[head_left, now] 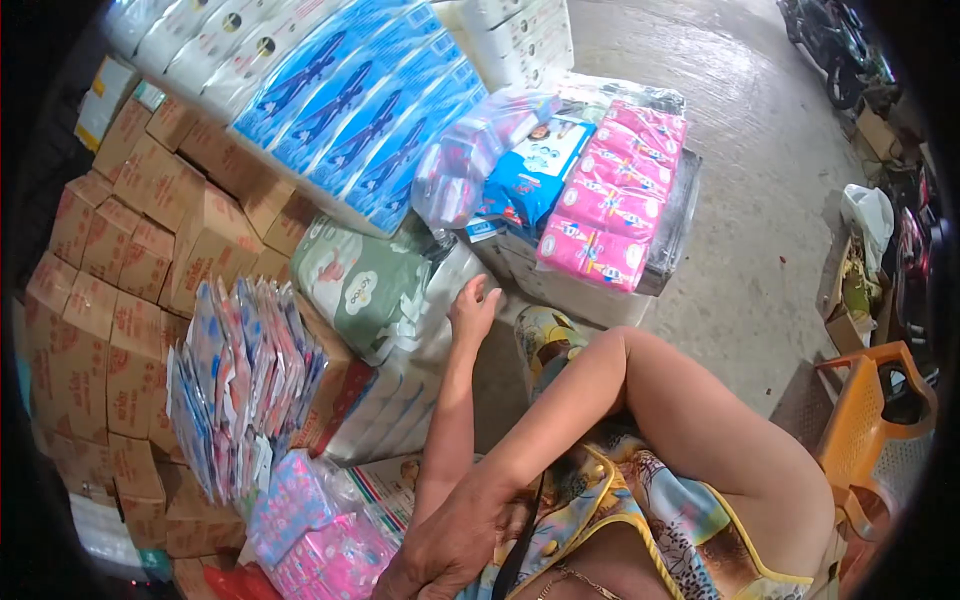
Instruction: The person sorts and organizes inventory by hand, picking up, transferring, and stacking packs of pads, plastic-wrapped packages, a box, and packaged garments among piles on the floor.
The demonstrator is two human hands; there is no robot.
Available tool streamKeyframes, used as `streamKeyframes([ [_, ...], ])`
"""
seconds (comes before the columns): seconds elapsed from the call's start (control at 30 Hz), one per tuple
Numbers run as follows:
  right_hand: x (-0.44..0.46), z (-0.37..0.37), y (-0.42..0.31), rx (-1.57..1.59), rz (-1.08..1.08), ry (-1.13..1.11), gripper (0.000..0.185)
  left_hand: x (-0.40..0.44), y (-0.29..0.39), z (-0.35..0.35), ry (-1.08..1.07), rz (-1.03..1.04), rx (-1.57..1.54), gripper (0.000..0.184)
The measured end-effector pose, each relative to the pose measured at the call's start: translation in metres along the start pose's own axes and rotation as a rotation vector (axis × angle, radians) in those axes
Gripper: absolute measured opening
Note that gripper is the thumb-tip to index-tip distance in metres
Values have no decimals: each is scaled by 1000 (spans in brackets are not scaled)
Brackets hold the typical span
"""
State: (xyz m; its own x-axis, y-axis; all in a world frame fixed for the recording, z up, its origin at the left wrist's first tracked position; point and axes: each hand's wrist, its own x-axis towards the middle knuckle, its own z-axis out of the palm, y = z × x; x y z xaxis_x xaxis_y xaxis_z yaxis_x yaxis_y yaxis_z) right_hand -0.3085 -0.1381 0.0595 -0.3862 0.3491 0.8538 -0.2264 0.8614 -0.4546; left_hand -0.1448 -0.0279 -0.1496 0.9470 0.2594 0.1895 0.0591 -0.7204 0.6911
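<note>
My left hand hovers beside a silvery wrapped pack, its fingers loosely curled and apart with nothing in them. Just left of it lies a green printed plastic pack. My right arm crosses in front of my body, bent at the elbow. At the bottom edge my right hand rests against my left arm; its fingers are mostly hidden. Below my left forearm are pink and blue patterned packs. Many flat plastic-sleeved packets stand in a row to the left.
Stacked brown cartons fill the left side. Large blue tissue bales rise ahead. Pink tissue packs and a blue pouch lie on a wrapped stack. An orange plastic chair stands right, with a motorcycle beyond on the concrete floor.
</note>
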Motion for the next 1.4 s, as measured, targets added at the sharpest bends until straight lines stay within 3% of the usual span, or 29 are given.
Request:
streamKeyframes([
  [0.2,-39,-15,-11,-168,29,69,29,24,36,38,-65,-76,-343,40],
  [0.23,-42,-14,-9,-191,32,78,28,25,42,46,-62,-104,-319,48],
  [0.3,-73,-45,-40,-283,595,-60,28,26,41,75,7,-111,-489,58],
  [0.33,-98,-60,-37,-554,618,-49,32,27,45,78,-89,-213,-479,66],
  [0.37,-116,-73,-56,-733,642,178,21,37,25,95,-188,-257,-493,63],
  [0.4,-140,-89,-74,-1014,829,171,26,45,10,109,-289,-297,-505,60],
  [0.43,-151,-93,-98,-1146,881,538,32,36,31,103,-170,-358,-440,51],
  [0.47,-174,-107,-114,-1080,1005,788,39,33,45,93,-287,-400,-686,49],
  [0.5,-210,-111,-125,-1399,970,1000,43,31,55,84,-409,-445,-930,47],
  [0.53,-235,-115,-143,-1429,1056,1209,45,31,66,83,-327,-551,-905,45],
  [0.6,-301,-121,-165,-1925,1093,1381,46,39,63,94,-274,-595,-940,51],
  [0.7,-359,-110,-176,-2139,1141,1495,49,42,64,95,-235,-647,-968,58],
  [0.73,-352,-103,-178,-1425,1027,2021,49,42,67,93,-257,-643,-967,59],
  [0.77,-349,-97,-179,-635,835,2330,49,41,73,88,-251,-640,-971,59],
  [0.97,-350,-83,-183,-120,481,2221,54,16,112,52,-461,-570,-1052,57],
  [1.03,-348,-83,-188,-14,368,2159,54,6,123,46,-605,-592,-1127,51],
  [1.07,-339,-84,-190,-18,368,2156,54,-1,130,42,-687,-566,-1122,32],
  [1.17,-317,-78,-199,345,193,2019,46,-20,144,42,-760,-546,-1226,34],
  [1.33,-289,-72,-211,303,237,2058,42,-33,155,35,-744,-547,-1166,41],
  [1.4,-279,-75,-215,219,177,2006,42,-28,155,29,-831,-588,-1487,54],
])
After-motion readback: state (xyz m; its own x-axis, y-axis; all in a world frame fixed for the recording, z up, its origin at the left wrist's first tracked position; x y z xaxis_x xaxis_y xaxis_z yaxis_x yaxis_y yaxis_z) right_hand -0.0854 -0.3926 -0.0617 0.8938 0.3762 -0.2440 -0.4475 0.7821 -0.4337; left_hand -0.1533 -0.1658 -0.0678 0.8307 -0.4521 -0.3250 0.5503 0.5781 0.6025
